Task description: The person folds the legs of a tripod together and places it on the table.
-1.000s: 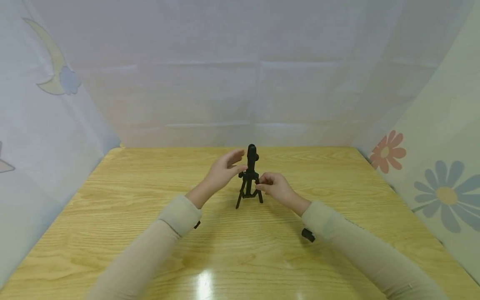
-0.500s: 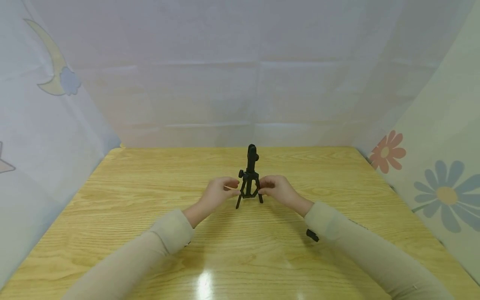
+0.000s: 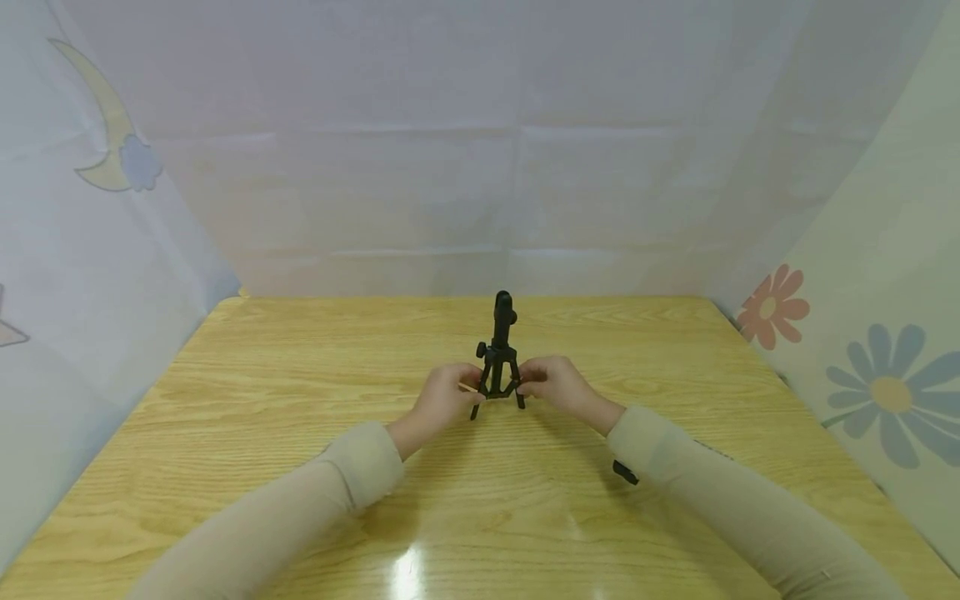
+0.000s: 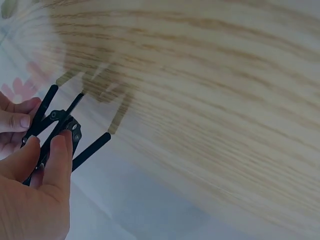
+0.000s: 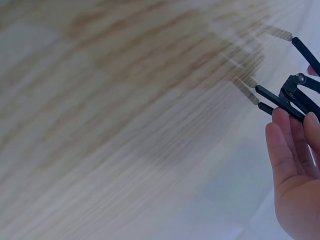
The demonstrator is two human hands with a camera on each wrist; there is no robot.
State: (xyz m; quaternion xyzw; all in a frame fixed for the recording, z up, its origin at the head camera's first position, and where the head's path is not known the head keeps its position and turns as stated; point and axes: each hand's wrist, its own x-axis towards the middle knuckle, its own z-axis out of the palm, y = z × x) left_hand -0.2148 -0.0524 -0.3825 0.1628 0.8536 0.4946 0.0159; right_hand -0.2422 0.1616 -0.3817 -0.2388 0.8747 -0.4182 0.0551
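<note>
A small black tripod (image 3: 502, 329) stands upright on the table, its legs spread and its head raised. At its left, my left hand (image 3: 437, 398) pinches the left leg between thumb and fingers. My right hand (image 3: 562, 386) grips the right leg from the other side. In the left wrist view the left hand (image 4: 42, 200) is closed on a slim leg of the tripod (image 4: 92, 151), the right hand's fingers (image 4: 14, 122) just beyond. The right wrist view has the right hand (image 5: 297, 185) with thumb and fingertips on a leg (image 5: 275, 99); the tripod's top is out of view there.
The wood-grain table (image 3: 300, 350) reflects a bright spot near the front. A pale cloth backdrop (image 3: 390, 183) rises behind it, with printed side panels to left and right. A small black piece (image 3: 625, 472) shows under the right cuff.
My left hand has come down from beside the tripod's upper part to its left leg and pinches it. The right hand has slid slightly lower on the right leg. The tripod stays in place.
</note>
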